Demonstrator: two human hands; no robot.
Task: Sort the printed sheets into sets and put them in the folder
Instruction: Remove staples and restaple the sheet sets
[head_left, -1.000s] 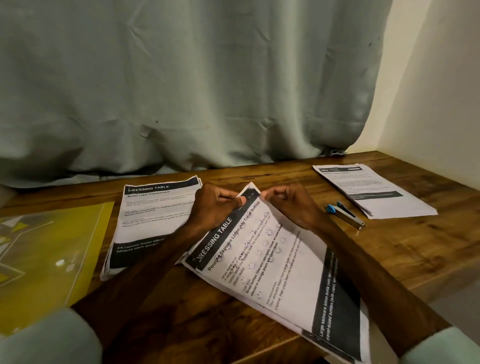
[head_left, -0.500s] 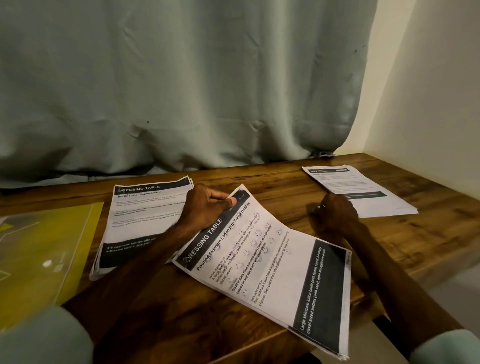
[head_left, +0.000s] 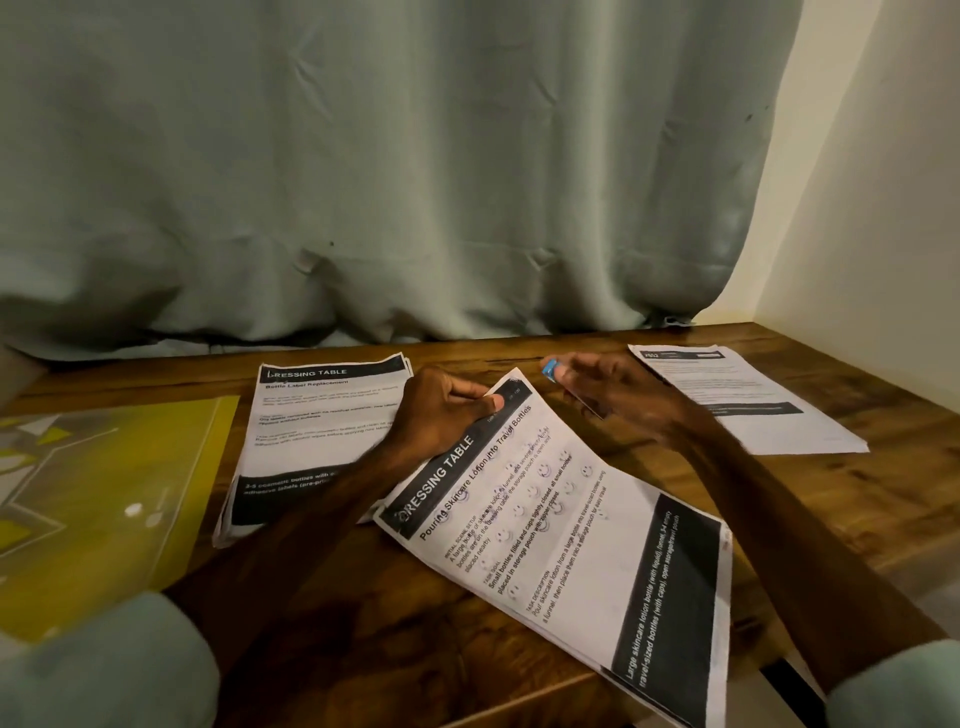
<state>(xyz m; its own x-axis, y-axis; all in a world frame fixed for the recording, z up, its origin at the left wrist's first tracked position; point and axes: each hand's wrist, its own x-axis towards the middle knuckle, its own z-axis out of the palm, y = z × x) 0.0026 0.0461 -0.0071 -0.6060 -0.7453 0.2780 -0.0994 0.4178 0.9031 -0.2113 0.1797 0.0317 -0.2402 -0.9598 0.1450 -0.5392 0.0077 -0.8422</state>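
Left hand (head_left: 441, 410) pinches the top corner of the lotion set (head_left: 571, 535); right hand (head_left: 618, 400) — pinching that corner too a second ago — now grips the blue-tipped stapler (head_left: 549, 368) just beside it. Stapling looks next; the yellow folder (head_left: 104, 493) waits well left of both hands.

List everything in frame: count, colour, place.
curtain: 1, grey-green, behind table
wall: 1, cream, right
table: 1, brown wood, under everything
folder: 1, yellow, table's left end
left stack: 1, white sheets with black bands, beside folder
middle set: 1, same print, angled, front centre
right stack: 1, same print, far right
stapler: 1, blue tip, blurred, in right hand
sleeves: 2, pale green, bottom corners
left hand: pinches middle set's top corner
right hand: holds stapler by that corner
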